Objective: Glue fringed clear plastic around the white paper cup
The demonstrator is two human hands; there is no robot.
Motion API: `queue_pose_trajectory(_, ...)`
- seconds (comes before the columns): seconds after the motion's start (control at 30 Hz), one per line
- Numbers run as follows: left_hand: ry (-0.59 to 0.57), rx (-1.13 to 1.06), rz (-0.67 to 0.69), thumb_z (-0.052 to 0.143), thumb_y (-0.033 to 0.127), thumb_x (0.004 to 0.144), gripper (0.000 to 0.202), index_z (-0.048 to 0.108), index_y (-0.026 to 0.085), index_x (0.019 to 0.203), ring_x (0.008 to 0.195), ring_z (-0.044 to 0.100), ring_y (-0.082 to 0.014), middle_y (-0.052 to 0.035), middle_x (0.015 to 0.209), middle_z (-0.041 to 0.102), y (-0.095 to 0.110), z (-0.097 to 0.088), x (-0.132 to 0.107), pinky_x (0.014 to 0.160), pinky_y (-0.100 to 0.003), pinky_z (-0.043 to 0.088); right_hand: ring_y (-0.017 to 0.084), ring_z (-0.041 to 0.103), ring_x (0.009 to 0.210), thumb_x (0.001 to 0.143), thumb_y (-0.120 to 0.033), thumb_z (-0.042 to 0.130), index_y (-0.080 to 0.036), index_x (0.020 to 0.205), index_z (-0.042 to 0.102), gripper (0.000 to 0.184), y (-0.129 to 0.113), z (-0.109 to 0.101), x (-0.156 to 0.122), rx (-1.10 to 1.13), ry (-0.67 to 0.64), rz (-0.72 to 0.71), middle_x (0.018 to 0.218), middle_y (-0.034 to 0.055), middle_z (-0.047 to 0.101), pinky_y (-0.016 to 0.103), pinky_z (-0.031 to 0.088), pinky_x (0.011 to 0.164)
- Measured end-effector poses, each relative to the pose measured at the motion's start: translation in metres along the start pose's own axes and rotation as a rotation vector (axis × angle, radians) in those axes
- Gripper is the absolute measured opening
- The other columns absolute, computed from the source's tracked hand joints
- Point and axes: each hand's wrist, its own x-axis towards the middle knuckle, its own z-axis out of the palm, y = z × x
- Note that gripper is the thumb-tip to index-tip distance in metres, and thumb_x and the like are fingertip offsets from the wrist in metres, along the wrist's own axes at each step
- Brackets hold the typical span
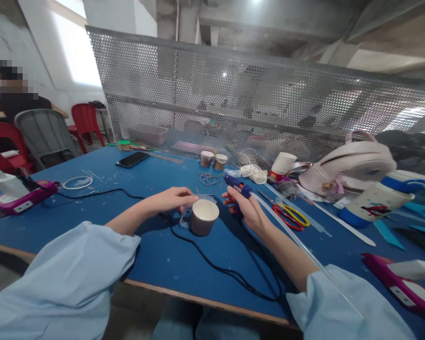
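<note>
Gripping one blue plastic glue gun (pixel 238 182), the right hand (pixel 247 208) has its fingers curled round the handle. One long translucent glue stick (pixel 290 232) extends from the gun's back toward the near right.

Left hand (pixel 175 200): fingers bent at the left rim of one round paper cup (pixel 202 224), brown outside, cream inside, upright at the table's near centre, left of the gun; whether they pinch cannot be told. Clear film (pixel 184 221), crinkled, just beside the cup.

Blue tabletop (pixel 150 269), smooth, flecked with white scraps.

Far centre: two small brown-and-white cups (pixel 207 159), side by side; one nested stack of paper cups (pixel 284 164), white above red, number uncertain.

Far left: one flat black smartphone (pixel 132 159); one white ring (pixel 78 182).

Right: scissor handles (pixel 291 217), red and yellow loops; one pale fabric backpack (pixel 350 163); one bottle (pixel 373 204), blue-capped, red printed motif, any lettering too small to read.

Two magenta power strips (pixel 23 200), one left, one near right.

Far edge: perforated metal screen (pixel 141 71), round holes.
</note>
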Motion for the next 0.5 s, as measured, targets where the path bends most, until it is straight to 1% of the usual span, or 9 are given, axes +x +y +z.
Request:
queue_pose_trajectory(0.07, -0.060, 0.040, -0.032, 0.069, 0.048, 0.067, 0.039, 0.067, 0.018, 0.092, 0.065, 0.060, -0.0150, -0.0007, 0.073, 0.065, -0.002, -0.006, -0.004, 0.061, -0.024, 0.044, 0.016, 0.058, 0.059, 0.077, -0.055, 0.059, -0.019, 0.084, 0.056, 0.037, 0.001, -0.004, -0.001, 0.005, -0.005, 0.027, 0.084, 0.0074, 0.064, 0.026, 0.039, 0.045)
queue_pose_trajectory(0.17, -0.093, 0.078, -0.039, 0.073, 0.041, 0.064, 0.043, 0.066, 0.019, 0.100, 0.072, 0.060, -0.0165, -0.0023, 0.081, 0.068, -0.003, -0.012, -0.008, 0.061, -0.023, 0.043, 0.012, 0.050, 0.048, 0.077, -0.055, 0.060, -0.018, 0.079, 0.058, 0.037, 0.004, -0.009, -0.002, 0.001, -0.036, 0.053, 0.067, 0.0025, 0.060, 0.026, 0.036, 0.044)
queue_pose_trajectory(0.23, -0.129, 0.060, -0.048, 0.073, 0.038, 0.064, 0.045, 0.064, 0.019, 0.104, 0.077, 0.061, -0.0174, -0.0035, 0.087, 0.068, -0.003, -0.015, -0.010, 0.064, -0.024, 0.044, 0.011, 0.045, 0.044, 0.076, -0.056, 0.060, -0.018, 0.074, 0.058, 0.038, 0.007, -0.011, -0.001, 0.009, -0.064, 0.067, 0.057, -0.0006, 0.055, 0.026, 0.033, 0.043)
queue_pose_trajectory(0.3, -0.167, 0.034, -0.075, 0.074, 0.034, 0.063, 0.048, 0.062, 0.018, 0.106, 0.080, 0.062, -0.0182, -0.0042, 0.089, 0.068, -0.003, -0.015, -0.011, 0.067, -0.026, 0.045, 0.010, 0.041, 0.042, 0.075, -0.056, 0.061, -0.017, 0.070, 0.058, 0.039, 0.011, -0.010, 0.001, 0.025, -0.099, 0.086, 0.051, -0.0026, 0.051, 0.025, 0.031, 0.042)
queue_pose_trajectory(0.4, -0.170, 0.059, -0.106, 0.076, 0.027, 0.058, 0.049, 0.060, 0.018, 0.103, 0.077, 0.063, -0.0182, -0.0029, 0.085, 0.068, -0.002, -0.014, -0.012, 0.063, -0.025, 0.046, 0.010, 0.041, 0.043, 0.073, -0.052, 0.065, -0.016, 0.068, 0.060, 0.038, 0.014, -0.004, 0.004, 0.062, -0.162, 0.115, 0.046, -0.0041, 0.047, 0.024, 0.031, 0.043)
queue_pose_trajectory(0.5, -0.143, 0.138, -0.124, 0.075, 0.025, 0.059, 0.037, 0.060, 0.018, 0.092, 0.069, 0.061, -0.0171, 0.0002, 0.076, 0.066, 0.001, -0.009, -0.015, 0.058, -0.024, 0.044, 0.010, 0.043, 0.045, 0.073, -0.049, 0.066, -0.016, 0.071, 0.058, 0.034, 0.012, 0.005, 0.003, 0.116, -0.212, 0.127, 0.049, -0.0044, 0.048, 0.023, 0.031, 0.044)
